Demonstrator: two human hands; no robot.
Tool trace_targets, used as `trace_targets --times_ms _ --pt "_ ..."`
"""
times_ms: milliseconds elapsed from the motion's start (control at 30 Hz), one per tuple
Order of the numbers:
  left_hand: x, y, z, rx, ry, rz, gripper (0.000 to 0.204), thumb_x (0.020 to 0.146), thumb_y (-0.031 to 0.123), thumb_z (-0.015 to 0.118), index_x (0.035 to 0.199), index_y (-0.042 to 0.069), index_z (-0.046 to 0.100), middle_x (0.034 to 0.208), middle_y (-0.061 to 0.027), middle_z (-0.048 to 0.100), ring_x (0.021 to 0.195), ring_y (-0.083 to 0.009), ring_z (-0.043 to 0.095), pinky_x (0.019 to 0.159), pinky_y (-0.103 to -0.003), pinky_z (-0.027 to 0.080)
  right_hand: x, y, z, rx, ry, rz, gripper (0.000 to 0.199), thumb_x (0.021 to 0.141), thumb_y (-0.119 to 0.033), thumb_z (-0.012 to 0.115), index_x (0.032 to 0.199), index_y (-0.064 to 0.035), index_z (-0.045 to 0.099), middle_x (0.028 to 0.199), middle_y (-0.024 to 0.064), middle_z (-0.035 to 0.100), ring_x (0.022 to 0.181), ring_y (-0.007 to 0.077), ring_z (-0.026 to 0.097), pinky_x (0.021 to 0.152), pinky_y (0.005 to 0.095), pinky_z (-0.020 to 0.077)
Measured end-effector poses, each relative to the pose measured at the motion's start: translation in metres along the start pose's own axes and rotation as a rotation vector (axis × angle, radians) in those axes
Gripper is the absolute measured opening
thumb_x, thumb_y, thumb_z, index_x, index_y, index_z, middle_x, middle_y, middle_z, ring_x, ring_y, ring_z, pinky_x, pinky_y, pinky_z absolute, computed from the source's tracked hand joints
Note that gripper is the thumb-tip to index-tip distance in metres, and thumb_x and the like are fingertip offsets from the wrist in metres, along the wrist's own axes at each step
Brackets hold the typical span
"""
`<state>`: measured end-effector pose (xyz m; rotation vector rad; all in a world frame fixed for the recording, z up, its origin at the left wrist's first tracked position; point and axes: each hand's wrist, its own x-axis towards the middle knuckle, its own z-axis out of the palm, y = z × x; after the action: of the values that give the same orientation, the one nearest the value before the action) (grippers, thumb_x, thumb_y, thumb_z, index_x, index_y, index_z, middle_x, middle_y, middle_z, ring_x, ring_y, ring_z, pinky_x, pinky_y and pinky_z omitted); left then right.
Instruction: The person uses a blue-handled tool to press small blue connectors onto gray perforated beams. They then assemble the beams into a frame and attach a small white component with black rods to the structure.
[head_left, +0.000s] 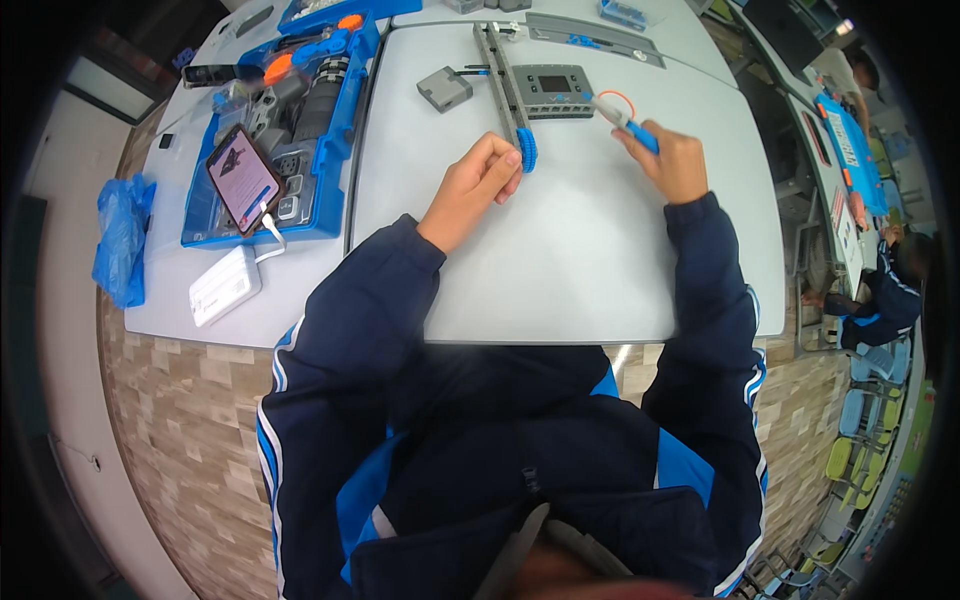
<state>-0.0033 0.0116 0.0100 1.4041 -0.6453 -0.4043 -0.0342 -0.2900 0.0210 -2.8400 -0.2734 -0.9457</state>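
My left hand [472, 185] is closed, with thumb and fingertips pinched at a blue toothed gear [528, 150]. The gear sits at the near end of a long grey double beam [502, 80], which runs away from me across the table. In my right hand [672, 162], off to the right, is a blue-handled tool [640, 136] with a pale head; its exact kind is not clear. By its head shows a thin orange loop [622, 97]. Beyond my hands lie a grey controller box with a small screen [556, 90] and a smaller grey block [444, 90] with cables.
On the left, a blue parts tray [335, 190] holds grey and orange pieces, with a phone [243, 178] resting on it. A cable joins the phone to a white power bank [225, 286]. A blue plastic bag [124, 240] hangs at the table's left edge. Another person [895, 285] is at far right.
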Motion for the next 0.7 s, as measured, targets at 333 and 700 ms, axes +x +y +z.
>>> trace_targets --times_ms 333,700 --pt "0.111 0.027 -0.027 0.424 -0.042 0.282 0.014 0.097 0.019 0.061 0.097 0.007 0.055 0.08 0.0014 0.059 0.073 -0.0069 0.055 0.067 -0.023 0.044 0.109 0.12 0.061 -0.502 -0.338 0.071 0.043 0.086 -0.053 0.065 0.089 -0.0113 0.072 0.077 0.014 0.07 0.075 0.0329 0.07 0.065 0.0439 0.055" --pt "0.291 -0.039 -0.059 1.135 0.021 0.264 0.018 0.08 0.014 0.066 0.097 0.008 0.07 0.092 -0.0145 0.072 0.087 -0.0319 0.069 0.079 -0.041 0.053 0.139 0.118 0.073 -0.72 -0.276 -0.064 0.018 0.08 -0.02 0.07 0.097 -0.0155 0.074 0.104 0.0072 0.066 0.108 0.0254 0.058 0.083 0.0421 0.0487"
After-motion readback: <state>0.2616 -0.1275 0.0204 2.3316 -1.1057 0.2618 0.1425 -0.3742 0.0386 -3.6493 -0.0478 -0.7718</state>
